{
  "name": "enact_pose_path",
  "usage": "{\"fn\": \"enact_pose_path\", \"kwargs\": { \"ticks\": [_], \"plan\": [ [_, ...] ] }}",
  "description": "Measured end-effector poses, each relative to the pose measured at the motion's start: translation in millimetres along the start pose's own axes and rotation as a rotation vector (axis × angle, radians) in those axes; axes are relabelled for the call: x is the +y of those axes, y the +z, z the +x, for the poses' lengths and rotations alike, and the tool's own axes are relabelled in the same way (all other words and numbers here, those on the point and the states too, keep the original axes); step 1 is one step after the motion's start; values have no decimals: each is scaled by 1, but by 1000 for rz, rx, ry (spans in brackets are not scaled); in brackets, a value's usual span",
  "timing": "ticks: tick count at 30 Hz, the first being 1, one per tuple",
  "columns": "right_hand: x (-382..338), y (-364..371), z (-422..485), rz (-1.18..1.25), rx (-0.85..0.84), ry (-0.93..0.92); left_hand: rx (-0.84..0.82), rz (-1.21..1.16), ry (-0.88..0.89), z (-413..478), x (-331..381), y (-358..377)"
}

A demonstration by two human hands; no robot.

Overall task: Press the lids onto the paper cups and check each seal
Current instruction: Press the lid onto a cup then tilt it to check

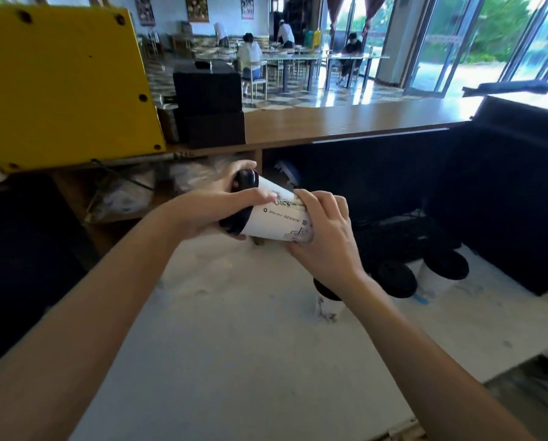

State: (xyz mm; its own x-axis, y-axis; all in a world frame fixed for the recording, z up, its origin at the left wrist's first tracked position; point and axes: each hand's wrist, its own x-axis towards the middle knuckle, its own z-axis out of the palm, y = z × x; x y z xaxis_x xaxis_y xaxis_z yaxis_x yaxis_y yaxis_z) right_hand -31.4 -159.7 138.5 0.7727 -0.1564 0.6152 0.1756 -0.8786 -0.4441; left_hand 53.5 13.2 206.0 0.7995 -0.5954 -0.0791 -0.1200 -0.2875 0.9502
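I hold a white printed paper cup on its side above the pale worktop, its black lid pointing left. My left hand wraps the lid end, thumb along the cup wall. Around the cup's base curls my right hand. Three more lidded cups stand on the worktop to the right: one partly hidden under my right wrist, one behind it, one farthest right.
A yellow panel rises at the back left. A wooden counter runs across, with black boxes on it. Black equipment walls the right side. People sit at tables far behind.
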Motion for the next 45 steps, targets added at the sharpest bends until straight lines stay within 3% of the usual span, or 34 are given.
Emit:
{"fn": "enact_pose_path", "kwargs": {
  "ticks": [2,4,9,11,14,17,19,22,27,29,33,35,40,45],
  "plan": [
    [0,-6,5,3,-79,-18,47,-89,78,-3,-9,1],
    [0,-13,10,165,-173,46,107,-127,147,-9,-18,3],
    [3,-34,30,732,-363,642,205,-75,345,-22,-31,3],
    [1,-41,36,879,-508,759,202,-16,417,-27,-29,2],
    [-4,-44,38,918,-604,705,165,132,543,-30,-24,1],
    [-8,-43,34,1040,-519,613,74,128,573,-28,-23,-6],
    [-9,-41,31,1128,-417,578,21,41,498,-24,-23,-12],
    [-8,-43,28,1124,-272,541,-71,-278,292,-15,-26,-15],
    [-3,-47,27,1076,-209,392,-211,-497,131,-7,-21,-13],
    [-1,-47,28,1051,-214,313,-205,-554,68,-4,-16,-13],
    [5,-45,26,975,-255,217,-41,-501,47,0,-11,-4],
    [8,-44,25,954,-294,273,40,-432,118,-1,-11,2],
    [11,-50,37,1056,-414,683,172,-66,439,-12,-11,11],
    [16,-57,42,1154,-683,700,193,152,669,-17,-8,10]
  ]
}}
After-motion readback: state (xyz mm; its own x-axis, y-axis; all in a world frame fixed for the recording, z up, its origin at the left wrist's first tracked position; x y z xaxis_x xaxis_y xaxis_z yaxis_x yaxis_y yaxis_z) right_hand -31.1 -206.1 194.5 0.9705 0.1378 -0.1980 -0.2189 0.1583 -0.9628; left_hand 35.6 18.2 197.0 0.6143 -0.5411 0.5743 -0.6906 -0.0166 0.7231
